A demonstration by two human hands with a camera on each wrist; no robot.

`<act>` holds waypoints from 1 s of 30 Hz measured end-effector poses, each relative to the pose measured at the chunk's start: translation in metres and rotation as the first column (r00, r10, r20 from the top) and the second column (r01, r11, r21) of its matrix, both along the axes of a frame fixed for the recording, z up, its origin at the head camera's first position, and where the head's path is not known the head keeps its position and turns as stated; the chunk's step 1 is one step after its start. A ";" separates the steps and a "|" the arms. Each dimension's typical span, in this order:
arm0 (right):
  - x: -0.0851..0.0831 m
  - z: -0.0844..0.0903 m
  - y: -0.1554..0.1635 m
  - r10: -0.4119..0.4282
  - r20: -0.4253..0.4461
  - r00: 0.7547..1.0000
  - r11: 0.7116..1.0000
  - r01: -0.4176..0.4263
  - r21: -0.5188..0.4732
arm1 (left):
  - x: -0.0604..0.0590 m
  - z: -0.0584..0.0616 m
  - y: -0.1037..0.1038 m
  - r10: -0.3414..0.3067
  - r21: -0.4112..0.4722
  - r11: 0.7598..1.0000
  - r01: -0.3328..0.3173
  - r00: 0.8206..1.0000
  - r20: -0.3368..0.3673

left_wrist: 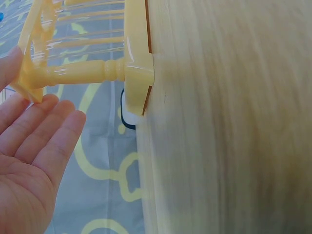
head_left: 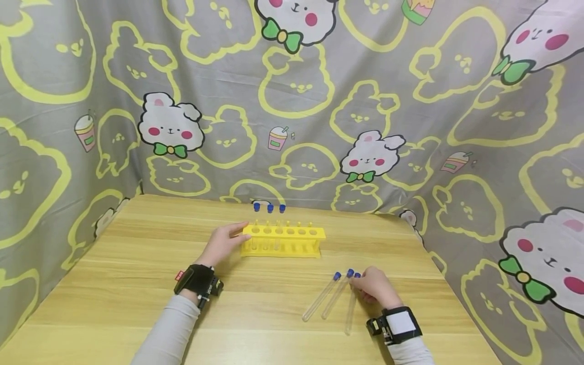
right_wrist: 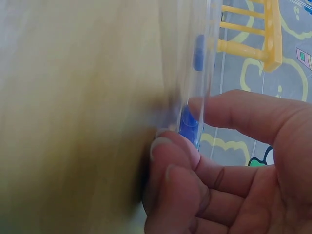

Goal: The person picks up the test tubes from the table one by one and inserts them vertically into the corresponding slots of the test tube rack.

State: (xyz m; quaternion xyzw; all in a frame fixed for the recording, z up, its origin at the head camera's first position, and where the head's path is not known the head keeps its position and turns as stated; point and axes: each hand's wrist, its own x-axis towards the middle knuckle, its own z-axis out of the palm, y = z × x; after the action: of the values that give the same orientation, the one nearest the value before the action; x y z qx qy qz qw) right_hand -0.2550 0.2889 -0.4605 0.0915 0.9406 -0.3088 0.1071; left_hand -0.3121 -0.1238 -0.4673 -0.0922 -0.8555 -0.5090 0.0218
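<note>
A yellow test tube rack (head_left: 284, 233) stands on the table, with three clear, blue-capped test tubes upright in its left holes. At the rack's left end my left hand (head_left: 224, 244) grips the top plate between thumb and fingers. In the left wrist view, its end post (left_wrist: 80, 73) is beside the fingertips. Three more capped tubes lie nearer me on the table: a left tube (head_left: 321, 298), a middle tube (head_left: 336, 295) and a right tube (head_left: 351, 314). My right hand (head_left: 375, 285) pinches the right tube near its blue cap (right_wrist: 189, 124).
The wooden table (head_left: 255, 314) is bordered at the back and sides by a grey patterned curtain (head_left: 315, 126). Short yellow pegs (head_left: 298, 224) stick up along the rack's rear edge. The three lying tubes are close together at their caps and fan apart toward me.
</note>
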 end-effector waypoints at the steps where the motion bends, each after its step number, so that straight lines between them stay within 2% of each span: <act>1: 0.000 0.000 0.000 0.000 0.000 1.000 1.000 0.000 -0.004 | 0.000 0.000 0.000 0.001 -0.001 1.000 -0.001 1.000 0.001; 14: -0.004 -0.001 0.006 -0.003 -0.008 1.000 0.997 0.002 -0.078 | 0.001 -0.001 -0.003 -0.006 0.014 1.000 0.006 1.000 -0.007; 20: -0.002 0.011 0.010 0.006 -0.054 0.999 0.992 -0.013 -0.122 | 0.002 -0.001 -0.002 -0.003 0.024 1.000 0.003 1.000 0.001; 30: -0.002 0.032 0.014 0.018 -0.156 0.988 0.998 -0.026 -0.054 | 0.004 0.003 0.000 0.006 0.000 1.000 -0.006 1.000 -0.011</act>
State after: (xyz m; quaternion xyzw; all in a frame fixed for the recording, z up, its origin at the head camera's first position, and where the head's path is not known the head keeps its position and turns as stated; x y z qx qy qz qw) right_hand -0.2570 0.3028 -0.4285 0.0537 0.9381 -0.3399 0.0395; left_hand -0.3077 -0.1237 -0.4639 -0.0925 -0.8556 -0.5086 0.0281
